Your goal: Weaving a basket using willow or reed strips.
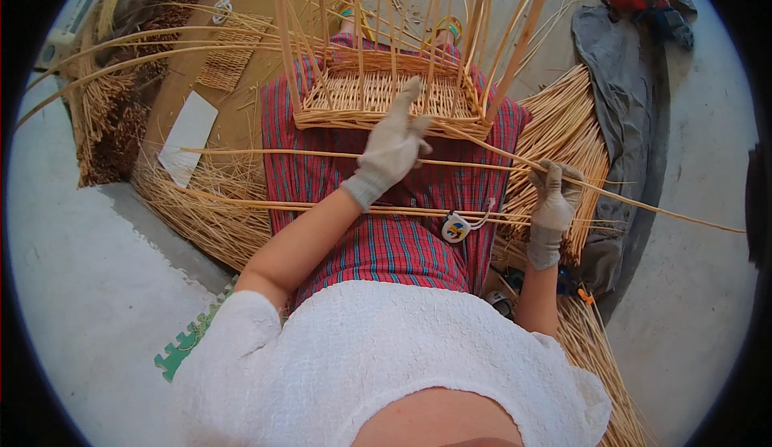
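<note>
The half-woven basket sits at twelve o'clock on my checked cloth, its stakes standing up. Just below it, my gloved left hand points one finger over the near wall; I cannot tell whether the other fingers pinch anything. At three o'clock my gloved right hand has its fingers clamped on a long rod running from the basket's near edge out past four. Loose rods lie fanned at two o'clock, a white sheet at ten.
</note>
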